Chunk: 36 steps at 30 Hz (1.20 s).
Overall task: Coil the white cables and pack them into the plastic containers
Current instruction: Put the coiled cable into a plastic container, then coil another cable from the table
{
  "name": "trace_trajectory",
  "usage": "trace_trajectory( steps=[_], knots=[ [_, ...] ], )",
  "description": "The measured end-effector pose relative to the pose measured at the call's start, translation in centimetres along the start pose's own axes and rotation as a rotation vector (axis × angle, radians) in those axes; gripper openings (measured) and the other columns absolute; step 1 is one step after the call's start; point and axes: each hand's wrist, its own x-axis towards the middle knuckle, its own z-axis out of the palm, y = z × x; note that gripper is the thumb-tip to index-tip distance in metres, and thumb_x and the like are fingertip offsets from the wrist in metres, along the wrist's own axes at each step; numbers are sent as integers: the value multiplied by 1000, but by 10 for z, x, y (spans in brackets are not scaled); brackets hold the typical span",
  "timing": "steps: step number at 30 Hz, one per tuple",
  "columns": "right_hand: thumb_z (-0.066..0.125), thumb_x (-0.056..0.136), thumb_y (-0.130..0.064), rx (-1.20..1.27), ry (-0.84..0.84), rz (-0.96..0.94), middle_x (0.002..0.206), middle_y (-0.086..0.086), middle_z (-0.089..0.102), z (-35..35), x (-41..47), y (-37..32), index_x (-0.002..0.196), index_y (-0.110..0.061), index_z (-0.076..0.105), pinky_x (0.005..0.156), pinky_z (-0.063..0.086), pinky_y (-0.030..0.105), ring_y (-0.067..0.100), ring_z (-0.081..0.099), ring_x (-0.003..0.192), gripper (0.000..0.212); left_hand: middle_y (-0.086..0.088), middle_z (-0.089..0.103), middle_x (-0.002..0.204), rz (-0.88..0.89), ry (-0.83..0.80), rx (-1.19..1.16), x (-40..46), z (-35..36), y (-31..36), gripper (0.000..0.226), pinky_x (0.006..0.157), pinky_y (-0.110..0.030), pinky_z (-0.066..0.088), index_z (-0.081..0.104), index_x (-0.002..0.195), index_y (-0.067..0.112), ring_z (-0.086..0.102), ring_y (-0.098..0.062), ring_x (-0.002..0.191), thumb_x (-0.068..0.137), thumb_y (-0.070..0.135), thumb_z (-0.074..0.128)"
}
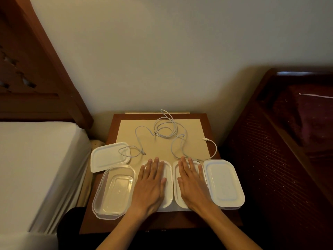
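Observation:
Loose white cables (165, 129) lie tangled on a beige mat (126, 130) atop a small wooden table. One cable end loops over a white lid (104, 157) at the left. An open clear container (115, 192) stands at the front left. My left hand (153, 181) lies flat, palm down, on a white lid (168, 170). My right hand (191, 179) lies flat on another white lid (177, 195) beside it. A lidded container (223, 183) stands at the front right. Neither hand holds anything.
The wooden table (212, 221) stands against a pale wall. A bed with a white mattress (36, 159) and a wooden headboard is on the left. Dark red woven furniture (279, 159) is close on the right.

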Motion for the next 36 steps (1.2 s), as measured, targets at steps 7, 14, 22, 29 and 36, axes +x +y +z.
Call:
trace_trajectory(
  steps=[7, 14, 22, 29, 36],
  knots=[
    [0, 96, -36, -20, -35, 21, 160, -4, -21, -4, 1, -3, 155, -18, -8, 120, -9, 47, 20, -21, 148, 62, -2, 4, 162, 10, 26, 14, 0, 3, 0, 58, 118, -39, 1, 11, 154, 21, -1, -21, 149, 100, 41, 15],
    [-1, 96, -39, -12, -27, 2, 159, -6, -25, -11, -1, -3, 154, -20, -10, 111, -23, 38, 19, -22, 147, 62, -5, 20, 159, -15, 23, 15, 2, -3, 4, 57, 115, -38, 3, 25, 152, 17, 16, -24, 147, 100, 40, 19],
    [32, 101, -38, 268, 115, 70, 157, -8, 29, -36, 18, -1, 144, -25, 42, 121, 16, 36, 16, 23, 146, 46, -6, 54, 140, -69, 161, -53, 18, -22, 2, 47, 111, -42, 33, 60, 127, 16, 47, -27, 133, 97, 39, 31],
    [58, 93, -27, 511, 224, 282, 92, -3, 67, -62, 99, 25, 89, -22, 66, 74, 58, 35, 11, 61, 80, 10, 0, 63, 123, -190, 253, -252, 92, -62, -17, 29, 84, -32, 50, 62, 119, 19, 61, -20, 107, 92, 13, 55],
    [61, 93, -19, 643, 224, 327, 123, 1, 51, -53, 156, 33, 114, -22, 57, 80, 48, 24, 10, 51, 96, 21, -1, 49, 141, -163, 33, -156, 149, -59, -37, 56, 90, -32, 50, 46, 138, 18, 55, -23, 118, 87, -3, 56]
  ],
)
